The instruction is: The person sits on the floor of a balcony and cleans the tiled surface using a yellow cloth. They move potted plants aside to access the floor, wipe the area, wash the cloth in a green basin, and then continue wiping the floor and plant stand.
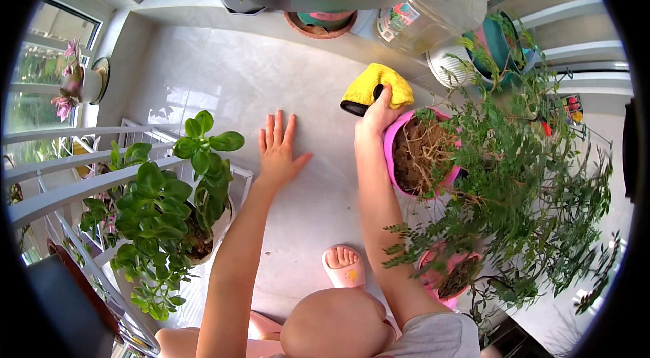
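My right hand (380, 113) grips a bunched yellow cloth (380, 83) with black edging, held low by the wall ledge. Whether the cloth presses on the floor is hard to tell. Its wrist passes close beside a pink pot (390, 155) of soil and bare stems. Over the pale, glossy floor tiles (310, 195), my left hand (277, 150) is spread palm down with nothing in it. Left of that forearm stands a potted plant with thick round leaves (167, 205). My knee (335, 320) and a pink slipper (344, 267) show below.
Feathery foliage (508, 170) spreads widely on the right, above a second pink pot (431, 266). A clear plastic bottle (431, 8), a white ribbed pot (449, 66) and a terracotta saucer (320, 31) line the ledge. White rails (91, 198) run along the left. A blurred patch covers the top.
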The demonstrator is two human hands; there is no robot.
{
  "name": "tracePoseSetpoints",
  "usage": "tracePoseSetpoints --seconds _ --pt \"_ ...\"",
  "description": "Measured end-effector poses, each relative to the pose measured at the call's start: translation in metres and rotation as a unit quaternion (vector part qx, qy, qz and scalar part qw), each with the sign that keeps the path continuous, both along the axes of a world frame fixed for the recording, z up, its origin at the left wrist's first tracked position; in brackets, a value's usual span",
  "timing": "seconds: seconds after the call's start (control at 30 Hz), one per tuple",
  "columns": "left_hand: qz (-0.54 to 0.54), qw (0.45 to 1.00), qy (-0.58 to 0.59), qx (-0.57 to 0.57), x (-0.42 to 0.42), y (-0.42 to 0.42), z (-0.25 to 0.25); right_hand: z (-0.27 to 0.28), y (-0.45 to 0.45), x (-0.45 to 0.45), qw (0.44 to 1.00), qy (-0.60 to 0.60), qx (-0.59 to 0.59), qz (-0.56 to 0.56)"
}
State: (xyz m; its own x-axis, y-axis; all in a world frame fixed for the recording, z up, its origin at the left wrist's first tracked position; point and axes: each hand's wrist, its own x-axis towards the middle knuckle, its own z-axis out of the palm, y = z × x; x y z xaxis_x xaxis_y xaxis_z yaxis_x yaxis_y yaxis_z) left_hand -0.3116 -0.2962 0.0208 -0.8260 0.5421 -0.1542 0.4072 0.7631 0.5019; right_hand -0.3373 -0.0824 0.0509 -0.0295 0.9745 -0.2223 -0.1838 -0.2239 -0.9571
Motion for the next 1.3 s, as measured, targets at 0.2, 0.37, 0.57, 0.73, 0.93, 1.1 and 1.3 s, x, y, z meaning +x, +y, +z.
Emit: tracePoseSetpoints --seconds 0.2,0.37,0.57,0.73,0.93,1.1,1.3 --pt "-0.002 1.0 -0.002 0.0 0.001 0.004 0.003 -0.022 0.043 0.036 0.997 0.032 -0.025 0.065" --pt "0.01 1.0 0.002 -0.002 0.001 -0.004 -0.002 -0.006 0.055 0.021 0.999 -0.014 0.014 0.035" --pt "-0.011 1.0 0.009 -0.019 0.001 0.007 -0.004 -0.019 0.0 -0.05 0.951 -0.202 0.223 0.069" --pt "-0.013 0.999 -0.028 -0.037 -0.001 -0.004 0.001 -0.02 0.006 -0.045 0.968 -0.123 0.166 0.142" --pt "-0.017 0.999 -0.023 -0.031 -0.003 0.006 0.008 -0.024 0.044 -0.02 0.978 -0.144 0.15 0.009" --pt "-0.019 0.998 -0.041 -0.047 -0.005 0.004 0.005 -0.014 -0.006 -0.065 0.942 -0.209 0.15 0.215" --pt "-0.008 0.998 -0.032 -0.045 -0.003 -0.005 0.002 0.015 0.047 -0.01 0.992 -0.004 0.03 0.119"
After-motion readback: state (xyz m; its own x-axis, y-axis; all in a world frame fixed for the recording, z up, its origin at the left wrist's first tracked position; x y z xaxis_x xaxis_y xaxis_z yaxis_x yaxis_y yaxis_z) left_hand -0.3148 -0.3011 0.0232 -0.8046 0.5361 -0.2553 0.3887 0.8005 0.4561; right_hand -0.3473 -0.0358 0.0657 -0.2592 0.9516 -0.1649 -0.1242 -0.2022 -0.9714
